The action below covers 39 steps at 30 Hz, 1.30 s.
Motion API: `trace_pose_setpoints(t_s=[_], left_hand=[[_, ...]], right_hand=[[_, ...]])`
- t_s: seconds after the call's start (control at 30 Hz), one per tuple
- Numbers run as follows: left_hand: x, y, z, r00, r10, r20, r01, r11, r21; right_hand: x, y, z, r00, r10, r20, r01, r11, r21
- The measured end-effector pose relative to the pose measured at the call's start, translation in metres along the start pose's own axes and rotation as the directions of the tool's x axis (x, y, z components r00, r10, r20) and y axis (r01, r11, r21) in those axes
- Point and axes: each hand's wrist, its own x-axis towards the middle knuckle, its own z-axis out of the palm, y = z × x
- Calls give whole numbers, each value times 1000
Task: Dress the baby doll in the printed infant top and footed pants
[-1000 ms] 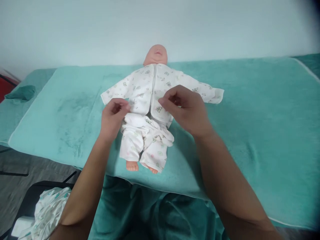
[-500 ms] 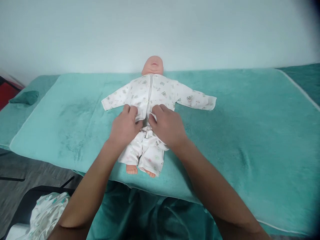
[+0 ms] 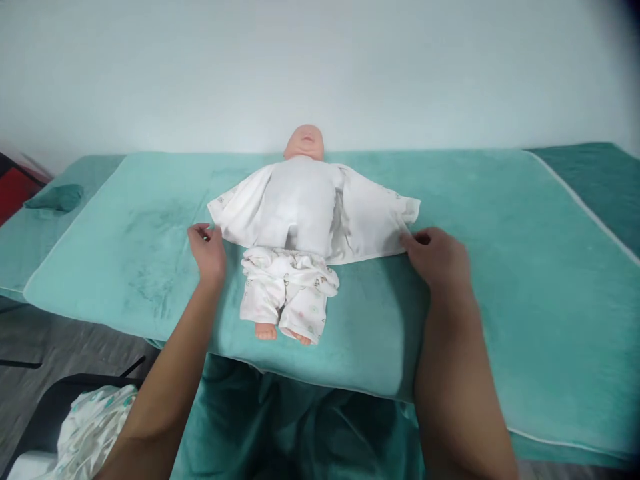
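Note:
A baby doll (image 3: 304, 143) lies on its back with its head toward the wall. Its white printed jacket (image 3: 370, 213) is spread wide at the front, and the plain white torso (image 3: 300, 200) shows between the two panels. My left hand (image 3: 207, 250) pinches the edge of the panel on the left. On the other side, my right hand (image 3: 435, 257) grips the lower corner of the right panel, holding it stretched outward. Printed trousers (image 3: 287, 280) are bunched around the doll's legs below the torso, with both feet poking out.
A green padded cover (image 3: 500, 300) spreads over the table against a pale wall (image 3: 320, 67). At lower left, crumpled patterned cloth (image 3: 95, 427) lies on a black chair (image 3: 40, 413). A small dark green cloth item (image 3: 56, 198) sits at far left.
My hands have moved apart from the middle of the jacket, each drawing a front panel outward. The jacket has gone from closed to open, exposing the torso.

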Motion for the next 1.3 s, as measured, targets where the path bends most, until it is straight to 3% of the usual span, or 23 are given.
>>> trace_pose_setpoints(t_s=[0.03, 0.1, 0.17, 0.23, 0.33, 0.43, 0.53, 0.83, 1.03, 1.13, 1.3], left_hand=[[-6, 0, -1, 997, 49, 61, -49, 999, 1], [-18, 2, -3, 959, 58, 279, -59, 998, -7], [-24, 4, -6, 860, -3, 511, 10, 1000, -12], [-26, 6, -10, 760, -43, 649, 80, 996, -28], [-23, 8, -15, 642, -8, 767, 125, 988, -94], [-22, 11, -19, 539, 41, 841, 119, 985, -125], [-21, 12, -21, 478, 45, 877, 127, 985, -119], [-21, 12, -24, 400, 33, 916, 190, 975, -118], [-22, 14, -29, 308, 15, 951, 260, 961, -99], [-24, 11, -28, 352, 41, 935, 257, 957, -138], [-26, 8, -26, 421, 51, 905, 218, 964, -156]], right_hand=[[-3, 2, 3, 999, -22, -30, 20, 997, -78], [-14, -2, 11, 992, -106, -66, 101, 992, -74], [-29, -11, 20, 970, -242, -26, 243, 969, 41], [-46, -20, 26, 921, -383, 72, 361, 908, 214], [-69, -29, 30, 796, -564, 221, 436, 786, 438], [-83, -32, 29, 653, -694, 303, 475, 687, 550], [-85, -33, 29, 617, -729, 295, 485, 648, 587], [-83, -34, 36, 622, -689, 372, 423, 695, 581], [-83, -37, 29, 513, -734, 445, 366, 656, 660], [-83, -37, 28, 497, -734, 463, 353, 658, 665], [-86, -30, 36, 542, -720, 434, 390, 672, 629]])
